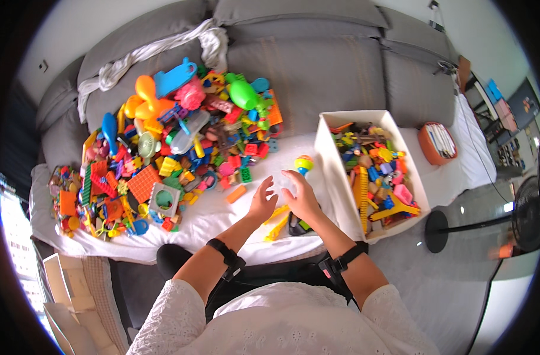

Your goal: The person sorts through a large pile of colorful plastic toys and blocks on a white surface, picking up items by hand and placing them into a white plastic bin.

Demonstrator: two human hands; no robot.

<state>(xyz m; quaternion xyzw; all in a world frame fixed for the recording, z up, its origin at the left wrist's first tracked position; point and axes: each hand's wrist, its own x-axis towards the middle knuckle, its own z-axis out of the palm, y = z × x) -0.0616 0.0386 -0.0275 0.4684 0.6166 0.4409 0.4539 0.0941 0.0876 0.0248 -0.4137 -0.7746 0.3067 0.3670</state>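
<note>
Grey sofa (308, 77) under a white sheet (208, 228), toy heap (143, 183), white bin (332, 177) — two hands between.

Left hand (263, 201) and right hand (303, 198) keep an unclosed grip, fingers apart, seemingly holding nothing. Just beyond the right fingertips, on the sheet, is a ball-topped rattle (304, 162) — probably light, stiff, slick-headed plastic, best held by its blue handle. Beside the left hand, an orange block (236, 194) looks light, rigid, pinchable across its long sides.

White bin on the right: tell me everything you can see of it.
The white bin is rectangular and open-topped, with smooth walls that may be plastic. It appears to stand upright on the white cloth, to the right of the right hand, which is not holding it. Jumbled colourful toys fill much of it; a long yellow strip lies near its left wall.
</note>
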